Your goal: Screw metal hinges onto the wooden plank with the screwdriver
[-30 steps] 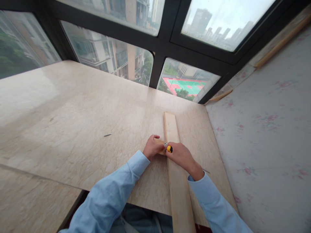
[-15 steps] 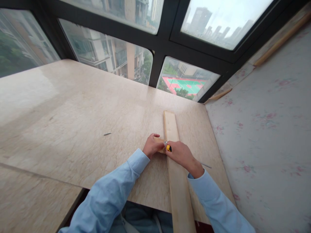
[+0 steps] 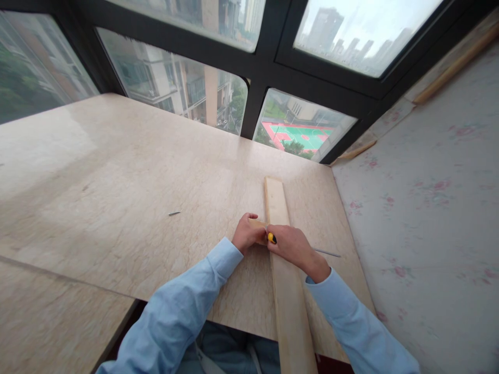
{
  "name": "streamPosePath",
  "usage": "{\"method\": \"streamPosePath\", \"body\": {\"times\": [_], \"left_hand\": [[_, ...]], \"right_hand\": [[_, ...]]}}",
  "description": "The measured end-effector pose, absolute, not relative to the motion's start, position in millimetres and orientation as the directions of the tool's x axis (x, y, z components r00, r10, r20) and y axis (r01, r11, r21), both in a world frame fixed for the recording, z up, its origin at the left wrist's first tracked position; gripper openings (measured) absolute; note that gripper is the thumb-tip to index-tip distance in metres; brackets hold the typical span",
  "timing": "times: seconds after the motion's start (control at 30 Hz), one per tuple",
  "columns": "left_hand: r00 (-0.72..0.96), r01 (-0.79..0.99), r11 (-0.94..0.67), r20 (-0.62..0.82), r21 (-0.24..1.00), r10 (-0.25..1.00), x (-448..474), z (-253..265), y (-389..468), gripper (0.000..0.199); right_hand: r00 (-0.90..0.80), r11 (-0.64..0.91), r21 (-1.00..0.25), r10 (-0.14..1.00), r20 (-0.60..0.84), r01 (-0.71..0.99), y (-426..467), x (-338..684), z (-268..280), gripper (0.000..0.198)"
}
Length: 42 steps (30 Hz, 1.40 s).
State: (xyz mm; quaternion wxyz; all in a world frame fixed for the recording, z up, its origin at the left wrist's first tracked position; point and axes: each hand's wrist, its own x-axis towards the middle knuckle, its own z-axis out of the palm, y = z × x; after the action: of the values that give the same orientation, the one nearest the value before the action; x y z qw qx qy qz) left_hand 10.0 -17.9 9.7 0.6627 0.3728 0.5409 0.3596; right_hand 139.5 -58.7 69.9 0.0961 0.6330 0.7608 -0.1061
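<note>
My left hand (image 3: 246, 235) is closed around a small wooden piece (image 3: 257, 224), its fingertips at the left edge of a long wooden board (image 3: 276, 200). In my closed right hand (image 3: 292, 246), over that board, is a screwdriver (image 3: 272, 238). Its yellow and black handle end shows by the thumb, and its thin metal shaft sticks out to the right behind the hand. The fingertips of both hands nearly meet; a small bright spot between them is too small to make out. The long board lies flat and runs past the near edge of the table.
A small pointed metal piece (image 3: 174, 213) lies on the marbled tabletop (image 3: 128, 171) to the left. Dark-framed windows (image 3: 253, 104) border the far side. A flowered wall (image 3: 424, 223) stands close on the right. The tabletop's near edge has a step at the lower left.
The screwdriver has swung a little, and more of its shaft shows right of my right hand. The bright metal bit between the fingertips is now mostly hidden. The view has shifted slightly.
</note>
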Motion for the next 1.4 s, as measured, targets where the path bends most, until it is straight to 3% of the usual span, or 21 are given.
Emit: {"method": "streamPosePath", "body": {"times": [0.23,0.43,0.7,1.17,1.4], "left_hand": [[0.177,-0.071,0.459,-0.442,0.885,0.879,10,8,-18,0.059],[0.175,-0.035,0.444,-0.432,0.896,0.885,10,6,-18,0.06],[0.179,-0.071,0.454,-0.437,0.888,0.882,11,3,-16,0.057],[0.198,-0.062,0.459,-0.44,0.886,0.876,10,3,-17,0.055],[0.191,-0.048,0.444,-0.428,0.895,0.883,11,6,-18,0.057]], "right_hand": [[-0.26,0.24,-0.109,0.935,-0.242,0.965,-60,144,71,0.011],[-0.219,0.158,-0.296,0.959,-0.182,0.942,-62,150,69,0.015],[-0.092,0.063,-0.129,0.968,-0.233,0.99,-63,144,68,0.025],[-0.122,0.072,-0.247,0.973,-0.194,0.966,-60,146,64,0.012],[-0.199,0.174,-0.155,0.967,-0.159,0.972,-63,147,63,0.013]]}}
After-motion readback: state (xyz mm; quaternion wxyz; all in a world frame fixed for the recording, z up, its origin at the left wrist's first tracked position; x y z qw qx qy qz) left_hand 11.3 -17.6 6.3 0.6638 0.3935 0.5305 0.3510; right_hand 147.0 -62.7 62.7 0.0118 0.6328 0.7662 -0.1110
